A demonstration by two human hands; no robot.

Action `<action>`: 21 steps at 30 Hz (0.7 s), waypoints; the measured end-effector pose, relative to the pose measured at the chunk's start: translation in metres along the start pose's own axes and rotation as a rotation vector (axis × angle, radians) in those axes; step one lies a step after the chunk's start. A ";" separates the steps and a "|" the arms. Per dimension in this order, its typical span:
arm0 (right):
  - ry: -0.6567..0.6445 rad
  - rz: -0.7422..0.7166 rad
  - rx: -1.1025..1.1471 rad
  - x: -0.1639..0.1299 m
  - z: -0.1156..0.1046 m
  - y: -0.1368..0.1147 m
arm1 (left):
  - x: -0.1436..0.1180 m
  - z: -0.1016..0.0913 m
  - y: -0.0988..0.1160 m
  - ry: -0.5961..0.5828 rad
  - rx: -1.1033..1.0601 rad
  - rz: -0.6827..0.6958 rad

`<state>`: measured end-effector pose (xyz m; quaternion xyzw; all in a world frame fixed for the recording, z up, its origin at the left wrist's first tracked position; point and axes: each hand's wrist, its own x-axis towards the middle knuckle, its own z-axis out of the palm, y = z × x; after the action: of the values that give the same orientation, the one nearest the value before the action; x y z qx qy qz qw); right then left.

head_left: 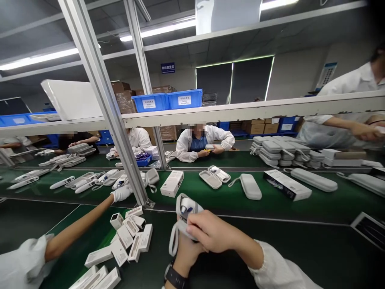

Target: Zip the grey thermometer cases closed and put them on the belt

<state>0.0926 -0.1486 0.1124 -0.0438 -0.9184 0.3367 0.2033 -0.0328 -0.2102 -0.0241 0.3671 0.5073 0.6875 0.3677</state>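
I see open light-grey hard-shell case (182, 226), held up over dark green work surface (315, 245); my left hand (187, 249), black watch (176, 277) on wrist, grips it from beneath, fingers mostly hidden; my right hand (210, 230) pinches its edge between thumb and bent fingers; white-and-blue plastic device (187, 205) sits inside, grey strap loop (173, 241) hangs left; white cardboard boxes (124, 236) heaped nearby, left, co-worker's white-gloved hand (122, 194) beyond them
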 end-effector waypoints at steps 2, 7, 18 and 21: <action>0.037 0.021 0.043 0.000 -0.002 0.006 | -0.003 0.001 -0.003 -0.140 0.065 0.025; 0.410 0.112 -0.127 0.005 -0.009 0.033 | -0.005 0.016 -0.007 0.077 -0.166 -0.021; 0.462 0.351 0.157 -0.012 0.108 0.088 | 0.028 -0.030 0.026 0.682 -0.675 -0.049; 0.348 0.353 0.158 -0.015 0.134 0.088 | 0.025 -0.025 0.025 0.690 -0.685 -0.061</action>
<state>0.0470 -0.1645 -0.0414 -0.2444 -0.8186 0.4252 0.2991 -0.0700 -0.2041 -0.0023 -0.0393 0.3546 0.8854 0.2978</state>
